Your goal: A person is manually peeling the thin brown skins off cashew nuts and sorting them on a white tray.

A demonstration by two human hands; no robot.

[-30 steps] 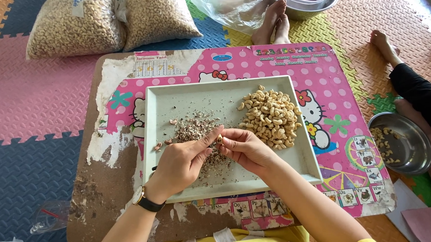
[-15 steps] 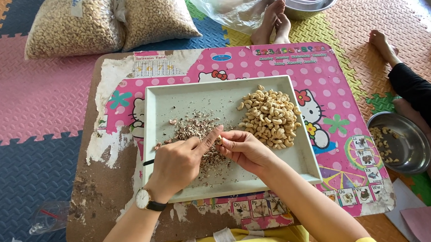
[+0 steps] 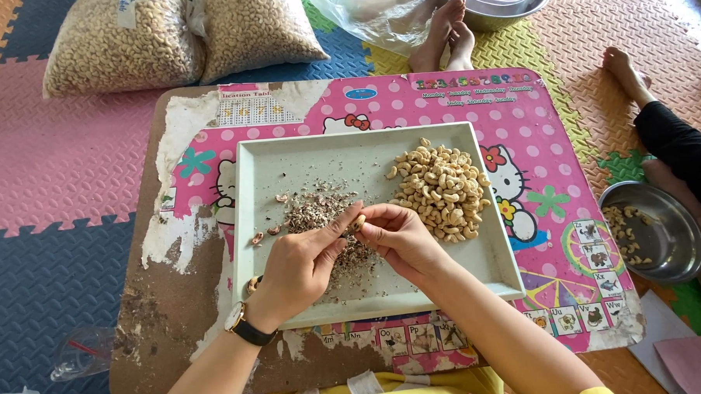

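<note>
a person peels a cashew nut (image 3: 358, 221) over a pale square tray (image 3: 287, 156) on a worn pink low table (image 3: 550, 120), the step in hand appearing to be stripping the skin. the left hand (image 3: 295, 269), wristwatch (image 3: 242, 324) on, and the right hand (image 3: 398, 238) meet fingertip to fingertip, both pinching the nut above a heap of skin scraps (image 3: 320, 213). a pile of peeled cashews (image 3: 442, 190) lies just beside. the next move likely calls for a fine grip to free the kernel whole. forearms angle in from below, wrists bent down.
</note>
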